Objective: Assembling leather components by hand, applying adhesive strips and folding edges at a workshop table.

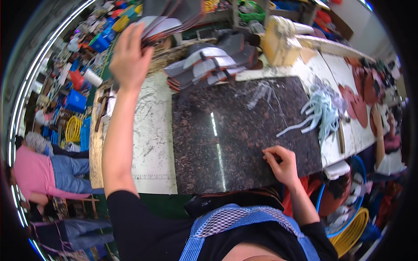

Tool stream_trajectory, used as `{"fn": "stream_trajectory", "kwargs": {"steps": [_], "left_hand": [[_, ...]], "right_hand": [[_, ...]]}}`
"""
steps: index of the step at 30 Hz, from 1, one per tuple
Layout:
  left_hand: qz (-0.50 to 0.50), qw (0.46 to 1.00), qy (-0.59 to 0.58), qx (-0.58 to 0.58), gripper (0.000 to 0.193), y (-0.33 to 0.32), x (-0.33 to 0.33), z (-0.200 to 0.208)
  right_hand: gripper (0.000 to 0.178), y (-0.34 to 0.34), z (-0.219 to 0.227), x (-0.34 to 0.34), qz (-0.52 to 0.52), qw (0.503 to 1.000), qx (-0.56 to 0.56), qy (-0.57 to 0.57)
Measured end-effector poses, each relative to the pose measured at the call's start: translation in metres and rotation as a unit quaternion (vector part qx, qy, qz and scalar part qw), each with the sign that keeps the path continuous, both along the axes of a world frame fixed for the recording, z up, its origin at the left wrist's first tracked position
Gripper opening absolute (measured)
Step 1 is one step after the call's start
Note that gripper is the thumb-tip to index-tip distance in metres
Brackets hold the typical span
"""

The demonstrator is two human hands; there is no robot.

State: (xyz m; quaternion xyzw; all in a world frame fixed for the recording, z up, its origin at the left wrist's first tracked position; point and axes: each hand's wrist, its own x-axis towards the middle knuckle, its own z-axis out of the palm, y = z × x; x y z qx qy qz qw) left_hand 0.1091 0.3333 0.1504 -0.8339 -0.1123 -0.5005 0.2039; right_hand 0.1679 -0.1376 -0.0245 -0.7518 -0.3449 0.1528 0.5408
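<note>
At the far left, my left hand (127, 61) is stretched out to a fanned stack of dark, flat cut pieces with orange-red edges (185, 17). Its fingers and thumb close about the near left edge of the stack; how many pieces are between them is hidden. My right hand (284, 165) is over the near right part of a dark speckled stone slab (235, 148). Its thumb and forefinger meet in a pinch, and anything between them is too small to make out. A second pile of dark and grey pieces (204, 65) lies at the slab's far edge.
Clear thin scraps (263, 93) lie on the slab, and pale blue strips (324, 111) bunch at its right. Beyond stands a yellowed block-like container (281, 43). Reddish-brown cut pieces (355, 104) lie far right, near another person's arm (379, 130). A hammer-like tool (101, 113) rests at the left edge.
</note>
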Motion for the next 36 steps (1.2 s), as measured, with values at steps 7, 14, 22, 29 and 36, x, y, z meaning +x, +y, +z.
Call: {"fn": "stream_trajectory", "kwargs": {"steps": [7,14,22,29,36], "left_hand": [[-0.084,0.928,0.349,-0.099,0.069,-0.134,-0.082,-0.152],[-0.205,0.914,0.247,-0.249,0.033,-0.098,-0.079,-0.100],[-0.141,0.983,0.039,-0.115,0.033,-0.126,-0.079,-0.061],[-0.327,0.856,0.297,-0.267,0.028,-0.250,-0.111,-0.142],[-0.294,0.780,0.379,-0.402,0.026,-0.263,-0.113,-0.149]], "right_hand": [[0.012,0.006,0.003,0.005,0.030,0.999,-0.002,-0.027],[0.021,-0.032,0.020,0.059,-0.108,0.935,-0.068,-0.329],[0.017,-0.030,0.020,0.107,-0.025,0.916,-0.071,-0.394],[0.023,-0.043,0.049,0.147,-0.011,0.950,-0.107,-0.294],[0.008,-0.063,0.075,0.215,-0.065,0.947,-0.094,-0.300]]}}
